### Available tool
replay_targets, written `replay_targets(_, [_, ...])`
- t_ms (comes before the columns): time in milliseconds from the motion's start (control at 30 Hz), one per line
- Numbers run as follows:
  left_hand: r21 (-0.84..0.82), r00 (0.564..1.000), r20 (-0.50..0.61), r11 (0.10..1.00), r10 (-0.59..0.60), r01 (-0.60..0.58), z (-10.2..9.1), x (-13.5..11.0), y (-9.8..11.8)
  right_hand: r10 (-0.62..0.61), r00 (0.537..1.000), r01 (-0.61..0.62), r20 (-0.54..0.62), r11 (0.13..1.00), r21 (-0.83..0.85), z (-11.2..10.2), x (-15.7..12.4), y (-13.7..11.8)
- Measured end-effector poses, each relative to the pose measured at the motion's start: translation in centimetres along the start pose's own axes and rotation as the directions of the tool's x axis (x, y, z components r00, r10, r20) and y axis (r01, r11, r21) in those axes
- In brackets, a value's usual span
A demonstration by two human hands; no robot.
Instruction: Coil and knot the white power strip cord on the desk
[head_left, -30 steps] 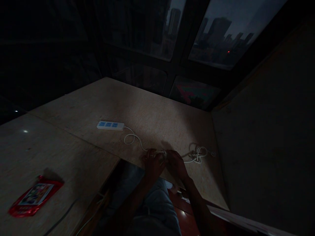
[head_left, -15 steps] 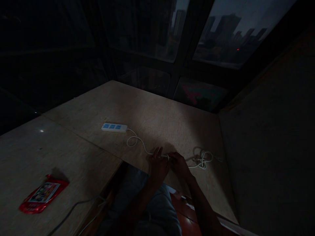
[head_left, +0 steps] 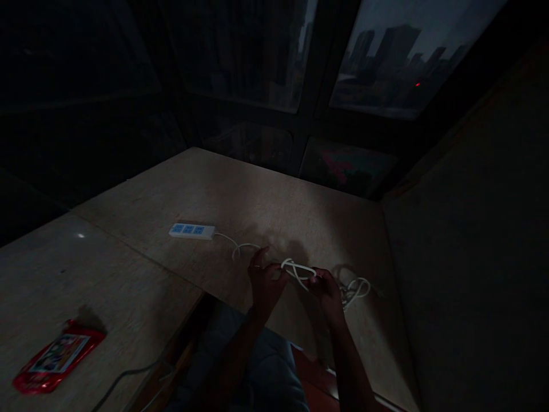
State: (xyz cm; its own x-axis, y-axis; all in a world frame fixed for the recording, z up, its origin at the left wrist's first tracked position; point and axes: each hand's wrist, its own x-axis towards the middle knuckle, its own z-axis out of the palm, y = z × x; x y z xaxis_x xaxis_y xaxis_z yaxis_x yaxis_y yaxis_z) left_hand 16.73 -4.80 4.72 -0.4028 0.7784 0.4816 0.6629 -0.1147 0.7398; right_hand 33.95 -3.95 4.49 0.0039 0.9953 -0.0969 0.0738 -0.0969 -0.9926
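I hold a loop of the white power cord (head_left: pixel 305 268) just above the near edge of the tabletop (head_left: pixel 249 189), to the right of its three-socket power strip (head_left: pixel 192 231). My left hand (head_left: pixel 265 286) seems to pinch the cord beside its crossing, one finger raised, though the dimness hides the exact contact. My right hand (head_left: pixel 329 294) pinches the loop's right end between thumb and fingertips. Farther right, more cord lies bunched in loose coils (head_left: pixel 357 290).

To handle this loop well, I judge that the left pinch should steady the crossing while the right draws gently, following one strand at a time; a hard pull could cinch the crossing tight. Leaving slack toward the power strip should stop it being dragged. The red packet (head_left: pixel 60 356) at near left is well clear of my hands.
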Motion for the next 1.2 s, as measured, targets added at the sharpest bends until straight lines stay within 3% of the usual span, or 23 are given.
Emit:
replay_targets(167, [-0.168,0.989,0.008,0.975,-0.149,0.148,2.1,-0.2,-1.1,0.049,0.998,-0.047,-0.036,0.997,0.066,-0.3,0.0,0.2])
replay_targets(333, [-0.291,0.985,0.094,0.942,-0.144,0.166,2.6,-0.4,-1.8,0.061,0.995,-0.057,0.085,0.997,-0.048,-1.7,0.2,-0.2])
replay_targets(500, [-0.302,0.959,0.233,0.925,-0.162,0.23,2.6,-0.5,-1.7,-0.113,0.976,0.156,0.186,0.959,-0.236,-1.8,1.4,-1.6])
replay_targets(633, [-0.317,0.92,0.352,0.903,-0.173,0.291,3.1,-0.7,-1.7,-0.191,0.899,0.355,0.395,0.844,-0.401,-0.2,3.7,-2.7])
replay_targets(733, [-0.336,0.897,0.399,0.88,-0.19,0.336,2.9,-0.4,-1.9,-0.183,0.853,0.409,0.489,0.816,-0.408,0.6,4.9,-3.1])
replay_targets(800, [-0.354,0.901,0.396,0.875,-0.18,0.33,2.6,0.3,-2.1,-0.187,0.879,0.355,0.439,0.871,-0.34,0.6,5.1,-3.0])
replay_targets(900, [-0.33,0.94,0.274,0.898,-0.202,0.289,1.9,1.6,-2.3,-0.057,0.976,0.089,0.21,0.985,-0.15,0.0,4.7,-2.7])
replay_targets(1000, [-0.285,0.952,0.162,0.911,-0.26,0.298,1.3,3.0,-2.2,0.027,0.999,-0.032,0.043,0.994,0.104,-0.9,4.0,-2.6])
replay_targets(1100, [-0.34,0.901,0.215,0.836,-0.378,0.432,1.0,3.6,-1.6,-0.038,0.999,0.029,0.024,0.954,0.298,-1.8,3.5,-3.0])
replay_targets(1200, [-0.388,0.787,0.326,0.685,-0.524,0.616,0.7,3.6,-0.7,-0.041,0.997,0.018,0.062,0.944,0.33,-3.2,3.2,-3.3])
